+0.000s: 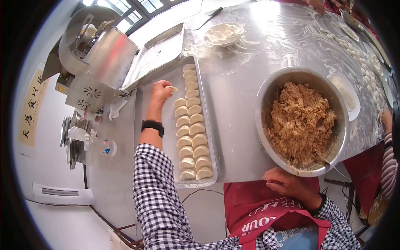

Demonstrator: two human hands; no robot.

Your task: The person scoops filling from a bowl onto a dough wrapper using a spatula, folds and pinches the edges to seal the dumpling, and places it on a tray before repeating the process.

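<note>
My left hand (160, 92) reaches over the large metal tray (211, 141), its fingers closed on a pale, half-moon dumpling (171, 88). Just right of that hand, two rows of folded dumplings (196, 118) run lengthwise along the tray. The right row extends farther back than the left one. My right hand (281, 181) is at the table's front edge, close below a big steel bowl (261, 121) of brown minced filling (302, 121). Its fingers are curled in, and I see nothing in them. A utensil handle (331, 163) sticks out over the bowl's lower right rim.
Another metal tray (180, 43) lies behind, beside a steel machine (110, 52). A bowl of flour (223, 34) and a knife (214, 13) are at the back. Dough pieces (368, 77) dot the floured right side, where another person's hand (386, 118) shows.
</note>
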